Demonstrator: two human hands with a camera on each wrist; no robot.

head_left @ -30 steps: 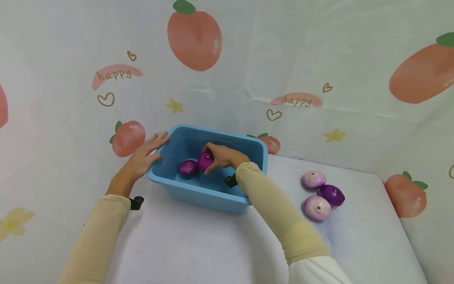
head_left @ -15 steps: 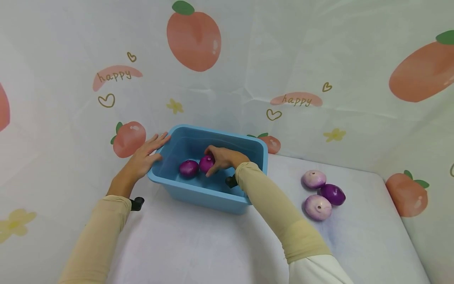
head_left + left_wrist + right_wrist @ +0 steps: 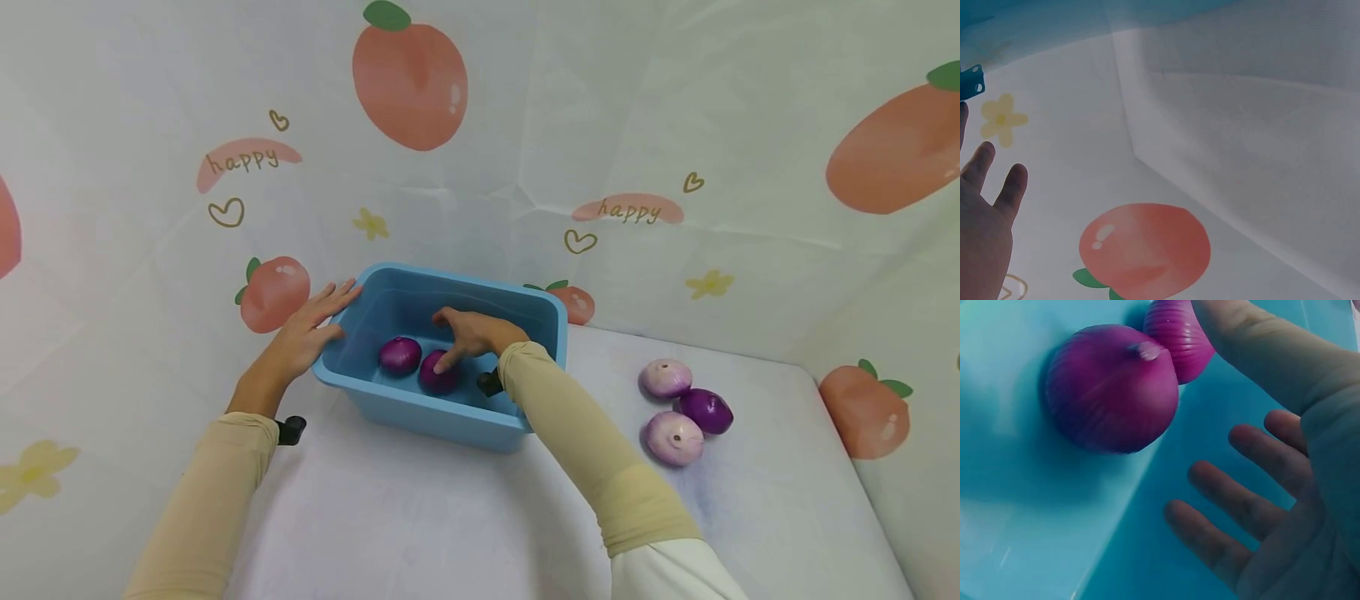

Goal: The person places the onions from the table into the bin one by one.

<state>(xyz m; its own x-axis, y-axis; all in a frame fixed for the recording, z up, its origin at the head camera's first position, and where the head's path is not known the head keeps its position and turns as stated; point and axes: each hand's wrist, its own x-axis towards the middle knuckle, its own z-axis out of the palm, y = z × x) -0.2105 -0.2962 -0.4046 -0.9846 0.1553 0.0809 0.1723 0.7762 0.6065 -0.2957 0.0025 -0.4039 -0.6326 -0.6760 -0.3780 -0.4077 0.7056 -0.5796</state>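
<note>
My right hand [image 3: 480, 333] is inside the blue plastic bin [image 3: 442, 429], fingers spread apart and holding nothing. Just under its thumb lies a purple onion [image 3: 437, 375]; a second purple onion [image 3: 400, 356] sits to the left of it on the bin floor. The right wrist view shows one onion [image 3: 1113, 390] in full, the other onion [image 3: 1175, 340] partly behind it, and the palm facing them. At the bin's left end, my left hand [image 3: 303, 333] rests on the rim with straight fingers.
On the white-covered table right of the bin, two pale peeled onions [image 3: 675, 438] and a dark purple onion [image 3: 705, 411] lie grouped together. A fruit-printed cloth [image 3: 480, 125] hangs close behind the bin.
My right hand has let go of the purple onion, which has shifted toward the near wall of the bin. The left hand stays on the rim.
</note>
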